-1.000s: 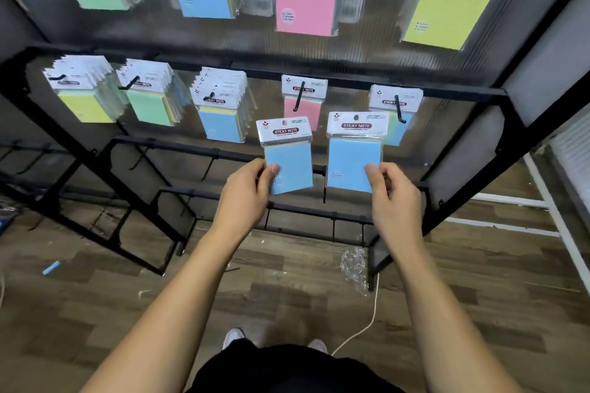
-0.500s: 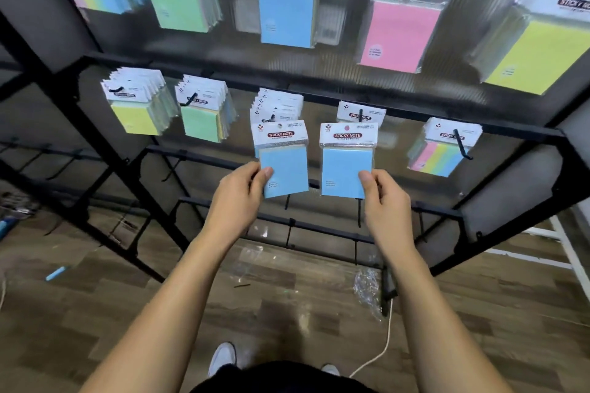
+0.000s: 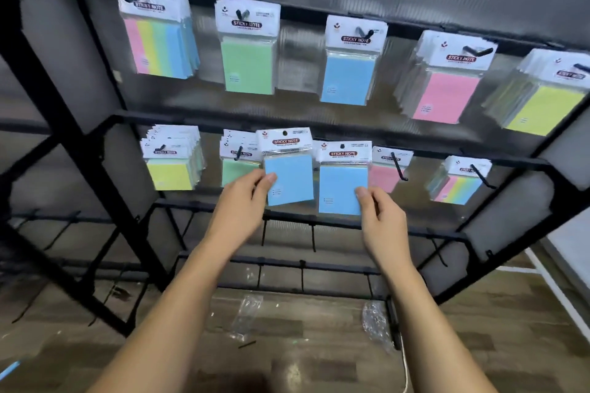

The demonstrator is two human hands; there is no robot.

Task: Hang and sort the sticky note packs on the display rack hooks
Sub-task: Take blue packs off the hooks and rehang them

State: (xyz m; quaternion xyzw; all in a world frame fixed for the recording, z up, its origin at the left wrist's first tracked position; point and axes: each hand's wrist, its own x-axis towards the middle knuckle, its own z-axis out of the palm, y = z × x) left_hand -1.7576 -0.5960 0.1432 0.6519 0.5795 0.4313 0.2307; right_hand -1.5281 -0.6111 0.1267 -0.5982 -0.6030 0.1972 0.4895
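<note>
Already two small blue plastic-wrapped sticky note packs are up at the black metal display rack's [image 3: 319,124] middle bar: the left hand [image 3: 238,201] pinches one [image 3: 289,180], tilted, and the right hand [image 3: 380,217] pinches the other [image 3: 342,188], neither hooked yet. Above and beside them along that bar, most hooks carry sorted colours, so both blues are what remains, by my reading.

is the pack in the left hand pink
No, the left hand pinches a blue pack, as does the right hand.

Both blue packs lifted higher against the rack [image 3: 367,156] since a second ago. Left hand [image 3: 238,201] now holding its blue pack [image 3: 289,177] up over the green stack [image 3: 238,166] (header overlapping it), tilted a bit. Right hand [image 3: 380,217] raised its blue pack [image 3: 343,183] beside the pink stack [image 3: 388,169], covering the hook between.
</note>
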